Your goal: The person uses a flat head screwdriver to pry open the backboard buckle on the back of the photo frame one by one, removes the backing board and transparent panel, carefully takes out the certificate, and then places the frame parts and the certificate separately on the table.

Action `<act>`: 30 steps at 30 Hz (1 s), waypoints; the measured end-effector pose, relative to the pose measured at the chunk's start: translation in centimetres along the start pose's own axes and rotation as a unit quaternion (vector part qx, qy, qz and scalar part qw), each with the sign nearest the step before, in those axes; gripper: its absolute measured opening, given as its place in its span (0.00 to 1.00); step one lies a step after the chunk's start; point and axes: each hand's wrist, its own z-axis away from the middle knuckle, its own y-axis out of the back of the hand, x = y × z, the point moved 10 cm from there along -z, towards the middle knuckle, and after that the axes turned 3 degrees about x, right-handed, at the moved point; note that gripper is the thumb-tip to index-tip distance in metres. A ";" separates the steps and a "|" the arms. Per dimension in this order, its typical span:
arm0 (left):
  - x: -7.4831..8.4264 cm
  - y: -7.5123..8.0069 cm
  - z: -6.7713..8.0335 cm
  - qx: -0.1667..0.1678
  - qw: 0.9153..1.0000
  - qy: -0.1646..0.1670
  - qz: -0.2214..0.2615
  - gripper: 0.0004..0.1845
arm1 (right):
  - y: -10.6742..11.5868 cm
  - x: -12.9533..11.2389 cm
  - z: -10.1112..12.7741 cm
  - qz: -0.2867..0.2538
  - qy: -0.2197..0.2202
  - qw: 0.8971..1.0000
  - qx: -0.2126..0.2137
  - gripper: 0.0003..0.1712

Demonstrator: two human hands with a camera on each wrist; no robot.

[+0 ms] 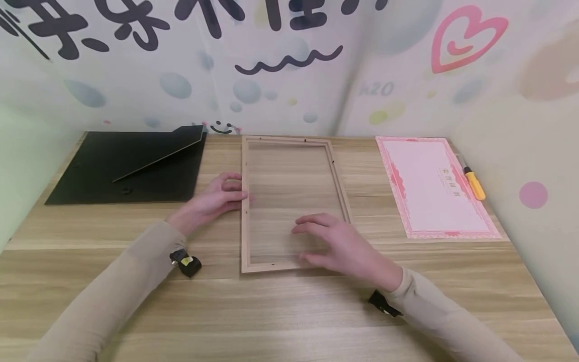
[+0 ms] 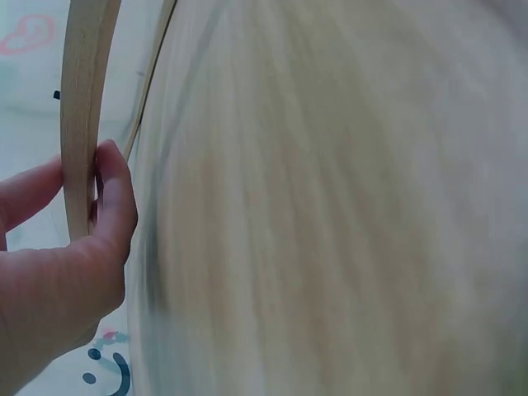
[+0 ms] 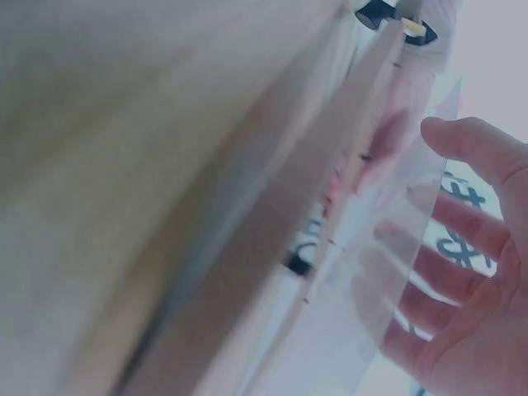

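**Two hands on a frame at the middle of the desk**

A light wooden rectangular picture frame with a clear pane lies flat mid-desk, nearer the back edge. The left hand pinches the frame's left rail between thumb and fingers. The right hand rests open, fingers spread, on the pane by the frame's near right corner.

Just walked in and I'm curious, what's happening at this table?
A person is handling a wooden picture frame lying flat on the table. The left hand grips its left rail, while the right hand rests with spread fingers on the clear pane inside. A black backing board, pink certificate and yellow-handled tool lie alongside.
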 end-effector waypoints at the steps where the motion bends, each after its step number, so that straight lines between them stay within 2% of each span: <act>1: 0.0 0.1 0.0 0.000 1.000 -0.002 -0.007 0.28 | 0.4 -0.2 0.0 -0.005 0.013 1.000 0.010 0.23; 8: 0.0 0.4 -0.2 -0.002 0.999 -0.014 -0.031 0.26 | 3.0 -1.3 -0.1 -0.036 0.085 0.992 0.081 0.16; 15: -0.3 0.7 -0.2 0.015 0.998 0.009 -0.059 0.30 | 7.8 -2.2 -0.4 -0.077 0.139 0.974 0.162 0.15; 18: -0.1 0.8 -0.2 0.021 0.997 0.018 -0.069 0.31 | 10.3 -2.4 -0.6 -0.054 0.152 0.967 0.199 0.11; 22: 0.0 1.2 0.1 0.028 0.995 0.029 -0.088 0.31 | 14.0 -1.8 -0.6 -0.006 0.123 0.956 0.267 0.10; 24: 0.0 1.4 0.2 0.031 0.994 0.035 -0.103 0.31 | 16.1 -1.1 -0.2 0.010 0.097 0.943 0.318 0.09; 26: 0.0 1.6 0.4 0.032 0.992 0.038 -0.118 0.31 | 18.2 -0.2 0.4 0.009 0.062 0.925 0.375 0.08; 28: 0.0 1.9 0.6 0.032 0.990 0.039 -0.132 0.31 | 20.2 0.9 1.3 -0.011 0.027 0.902 0.431 0.07; 30: 0.0 2.1 0.8 0.033 0.988 0.039 -0.144 0.31 | 22.0 1.8 2.3 -0.058 0.003 0.877 0.476 0.07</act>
